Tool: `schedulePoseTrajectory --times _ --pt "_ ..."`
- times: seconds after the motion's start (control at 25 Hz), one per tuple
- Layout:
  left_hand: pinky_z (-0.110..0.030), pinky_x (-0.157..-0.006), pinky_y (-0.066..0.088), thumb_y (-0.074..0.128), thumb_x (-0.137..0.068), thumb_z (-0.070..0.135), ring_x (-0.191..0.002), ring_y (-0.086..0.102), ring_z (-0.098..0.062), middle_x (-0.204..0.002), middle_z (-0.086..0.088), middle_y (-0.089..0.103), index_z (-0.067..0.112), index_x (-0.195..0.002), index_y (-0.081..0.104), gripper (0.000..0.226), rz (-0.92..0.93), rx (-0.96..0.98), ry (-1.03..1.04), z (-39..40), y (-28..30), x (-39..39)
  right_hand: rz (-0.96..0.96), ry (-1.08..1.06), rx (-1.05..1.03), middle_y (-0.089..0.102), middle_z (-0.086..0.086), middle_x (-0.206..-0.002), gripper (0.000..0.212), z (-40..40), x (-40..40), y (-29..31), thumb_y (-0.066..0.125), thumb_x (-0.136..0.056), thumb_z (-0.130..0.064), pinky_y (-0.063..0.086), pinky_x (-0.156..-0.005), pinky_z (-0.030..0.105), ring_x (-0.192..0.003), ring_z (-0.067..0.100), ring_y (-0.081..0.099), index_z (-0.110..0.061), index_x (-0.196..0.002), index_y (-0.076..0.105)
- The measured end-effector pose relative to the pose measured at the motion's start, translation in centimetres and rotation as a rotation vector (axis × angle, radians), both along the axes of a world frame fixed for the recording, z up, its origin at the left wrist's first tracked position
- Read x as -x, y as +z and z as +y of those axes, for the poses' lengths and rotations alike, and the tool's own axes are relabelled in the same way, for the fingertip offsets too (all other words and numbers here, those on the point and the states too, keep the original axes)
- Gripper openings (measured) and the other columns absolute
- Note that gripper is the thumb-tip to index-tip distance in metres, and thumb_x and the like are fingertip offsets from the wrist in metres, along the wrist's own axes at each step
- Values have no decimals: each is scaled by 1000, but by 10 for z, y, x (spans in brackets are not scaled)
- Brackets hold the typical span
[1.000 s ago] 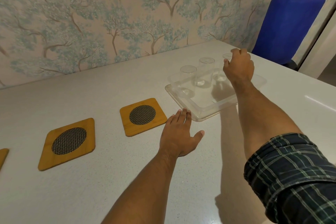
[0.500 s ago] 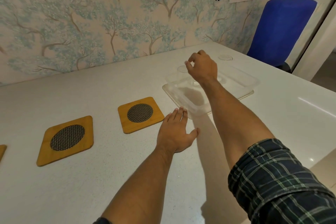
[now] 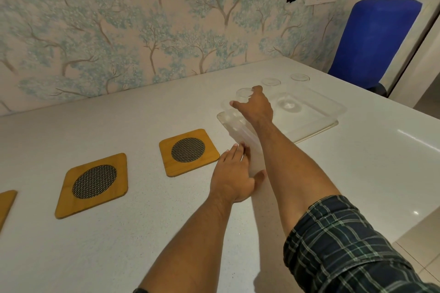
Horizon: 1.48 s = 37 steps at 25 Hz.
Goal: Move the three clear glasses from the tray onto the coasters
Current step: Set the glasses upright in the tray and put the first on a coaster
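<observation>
Right hand (image 3: 257, 108): fingers gripping the leftmost clear glass (image 3: 244, 93) (over the tray (image 3: 319, 121)).
Left hand (image 3: 234, 177): fingers open, flat on the table (image 3: 119, 233).

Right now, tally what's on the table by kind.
Clear glasses: 3, at and
Wooden coasters: 3, at and, the last cut off by the frame
Clear tray: 1
Total: 7

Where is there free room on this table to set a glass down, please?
The two full coasters are bare, as is the table behind them to the wall. It is crowded by the tray, where the right hand grips the left glass and the left hand rests.
</observation>
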<state>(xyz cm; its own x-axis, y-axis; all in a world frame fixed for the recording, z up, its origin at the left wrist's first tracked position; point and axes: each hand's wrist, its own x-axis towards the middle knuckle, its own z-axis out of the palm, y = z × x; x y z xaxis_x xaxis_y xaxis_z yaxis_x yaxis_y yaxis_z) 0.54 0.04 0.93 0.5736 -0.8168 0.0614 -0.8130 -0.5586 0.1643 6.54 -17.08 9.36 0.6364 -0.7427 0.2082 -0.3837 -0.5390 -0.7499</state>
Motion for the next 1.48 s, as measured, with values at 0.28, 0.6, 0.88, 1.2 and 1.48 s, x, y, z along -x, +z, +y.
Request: schedulePoseTrajectory --times 0.28,0.6,0.88,1.2,1.48 --pt "-41 -127 4 2 -79 70 -157 6 -24 -171 -6 9 12 -162 10 102 14 43 16 -1 -2 0 -27 -10 -61 62 6 -127 81 1 2 -6 80 -74 -47 42 -78 31 -110 29 63 -12 -134 38" --pt "-45 -127 9 26 -96 71 -156 11 -25 -170 -7 16 11 -162 13 90 36 75 2 1 0 2 -180 -18 -41 61 0 -127 80 4 15 8 79 -75 -48 38 -81 30 -111 25 62 -19 -137 39" --pt "-42 -127 9 26 -99 69 -156 15 -23 -170 -4 17 14 -162 11 85 104 104 7 20 6 11 -299 5 31 59 -9 -119 79 25 31 37 76 -72 -57 44 -82 34 -105 20 62 -24 -134 41" --pt "-36 -127 1 19 -99 69 -156 -3 -11 -171 6 4 23 -163 6 80 16 276 171 110 9 -2 -317 123 47 61 -13 -107 77 104 29 48 75 -66 -68 50 -79 35 -95 16 64 -27 -125 46" --pt "-28 -120 -9 8 -93 77 -155 -10 -8 -171 7 -4 25 -163 -3 87 -49 254 356 212 3 -19 -306 268 7 60 -15 -105 77 190 17 40 75 -66 -68 50 -79 35 -95 16 65 -29 -124 46"
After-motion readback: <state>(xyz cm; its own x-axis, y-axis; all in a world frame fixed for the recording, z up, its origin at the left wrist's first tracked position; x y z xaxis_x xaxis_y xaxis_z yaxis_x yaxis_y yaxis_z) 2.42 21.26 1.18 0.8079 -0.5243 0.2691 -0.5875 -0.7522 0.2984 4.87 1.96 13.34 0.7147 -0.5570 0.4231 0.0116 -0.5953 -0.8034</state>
